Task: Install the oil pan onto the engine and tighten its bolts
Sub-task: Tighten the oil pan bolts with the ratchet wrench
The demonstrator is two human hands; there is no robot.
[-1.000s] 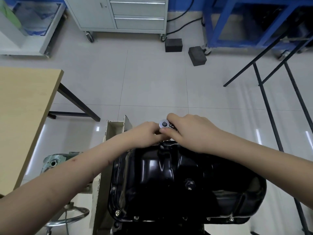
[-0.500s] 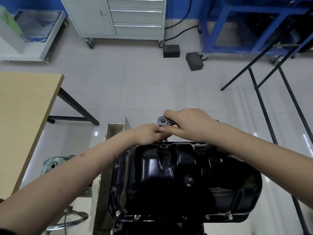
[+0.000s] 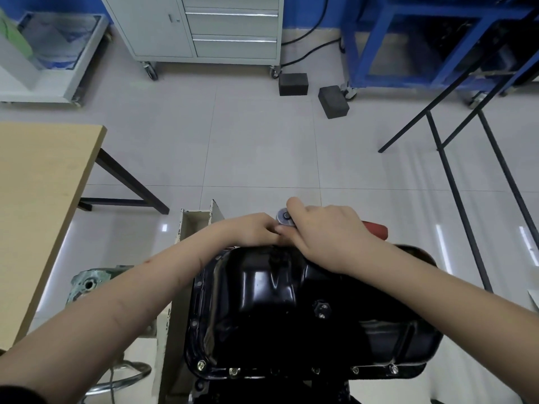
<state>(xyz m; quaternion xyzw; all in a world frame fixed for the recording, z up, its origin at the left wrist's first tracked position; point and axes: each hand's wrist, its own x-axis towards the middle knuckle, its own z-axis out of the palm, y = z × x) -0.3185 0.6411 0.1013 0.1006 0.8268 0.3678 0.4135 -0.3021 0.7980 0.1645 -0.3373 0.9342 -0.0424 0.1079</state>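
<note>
Hands together at oil pan rim, right hand gripping ratchet

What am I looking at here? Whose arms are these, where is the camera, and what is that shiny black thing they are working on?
There is no machine here: these are a person's two bare arms, filmed by a camera worn on their head, looking forward and down.

The glossy black metal oil pan sits upside down on an engine, with small silver bolts along its near edge.

At the pan's far edge, the right hand grips a ratchet wrench with a round silver head and red handle. The left hand meets it at the head; what its fingers hold is hidden.

Around them: a light wooden table, a grey drawer cabinet on wheels and a blue metal frame on a tiled floor.
</note>
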